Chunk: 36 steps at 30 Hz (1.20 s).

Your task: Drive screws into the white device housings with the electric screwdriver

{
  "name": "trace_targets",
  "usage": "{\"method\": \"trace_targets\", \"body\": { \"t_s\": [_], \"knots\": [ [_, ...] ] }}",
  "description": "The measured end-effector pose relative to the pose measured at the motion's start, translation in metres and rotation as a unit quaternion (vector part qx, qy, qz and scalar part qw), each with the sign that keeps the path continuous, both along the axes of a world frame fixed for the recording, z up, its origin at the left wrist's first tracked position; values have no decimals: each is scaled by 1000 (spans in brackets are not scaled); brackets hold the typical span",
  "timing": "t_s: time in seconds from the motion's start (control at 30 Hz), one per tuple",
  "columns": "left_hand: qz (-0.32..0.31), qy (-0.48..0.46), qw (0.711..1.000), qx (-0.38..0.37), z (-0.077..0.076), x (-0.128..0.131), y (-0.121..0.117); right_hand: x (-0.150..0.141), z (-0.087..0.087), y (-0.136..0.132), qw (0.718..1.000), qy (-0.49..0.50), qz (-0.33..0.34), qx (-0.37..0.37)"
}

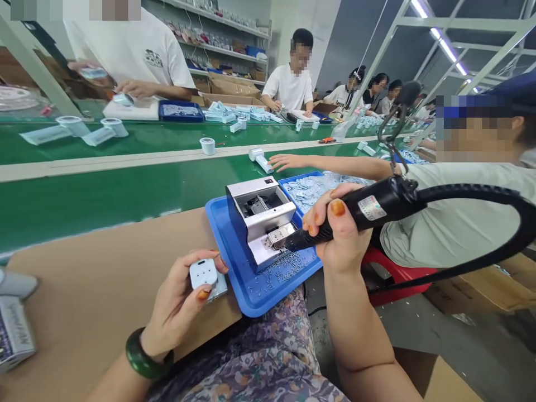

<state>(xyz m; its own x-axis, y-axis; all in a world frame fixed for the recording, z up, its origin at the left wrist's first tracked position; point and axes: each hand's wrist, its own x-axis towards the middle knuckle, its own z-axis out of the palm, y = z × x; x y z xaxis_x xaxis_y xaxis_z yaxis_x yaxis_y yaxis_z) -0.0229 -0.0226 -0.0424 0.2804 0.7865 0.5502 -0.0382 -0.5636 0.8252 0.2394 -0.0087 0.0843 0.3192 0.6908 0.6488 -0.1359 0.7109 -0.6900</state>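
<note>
My left hand (182,304) is closed around a small white plastic part (204,274) with holes in its face, held over the brown cardboard-covered bench (96,268). My right hand (335,226) grips a black electric screwdriver (368,209) with a thick black cable. Its tip rests at the front slot of a grey screw feeder box (262,215). The feeder stands on a blue tray (255,290) strewn with several small screws.
A green conveyor belt (104,190) runs across, carrying white parts. A co-worker on my right reaches a hand (287,162) onto the belt beside a second blue tray of pale parts (312,187). Other people sit opposite. A grey device (14,329) lies at far left.
</note>
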Motion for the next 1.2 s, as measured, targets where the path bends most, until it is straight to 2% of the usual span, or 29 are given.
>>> {"method": "trace_targets", "body": {
  "t_s": [0.1, 0.33, 0.5, 0.6, 0.7, 0.77, 0.93, 1.07, 1.13, 1.2],
  "knots": [
    [-5, -5, 1000, -30, -4, -1, 1, -2, -5, 2, 1000, 7, 15, -2],
    [8, 3, 1000, -27, -9, 0, 8, -10, -13, 7, 998, -18, 17, -51],
    [0, 0, 1000, -14, -8, 0, 9, -8, -12, 4, 988, -25, 51, -144],
    [1, 10, 1000, 4, -4, 4, 8, -2, -10, -1, 991, 10, 59, -117],
    [23, 30, 999, 13, -2, 7, 9, 0, -7, -2, 998, 36, 22, -40],
    [33, 28, 999, 6, -3, 7, 10, -2, -7, 1, 999, 34, 6, -21],
    [32, 20, 999, -17, -7, 5, 11, -12, -12, 6, 996, 5, 12, -86],
    [39, 30, 999, -4, -2, 8, 11, -9, -10, 1, 991, -7, 41, -131],
    [38, 45, 998, 5, 2, 10, 11, -4, -7, -4, 990, 5, 62, -130],
    [40, 72, 996, 17, 5, 13, 9, 0, -1, -10, 991, 47, 76, -98]
  ]
}}
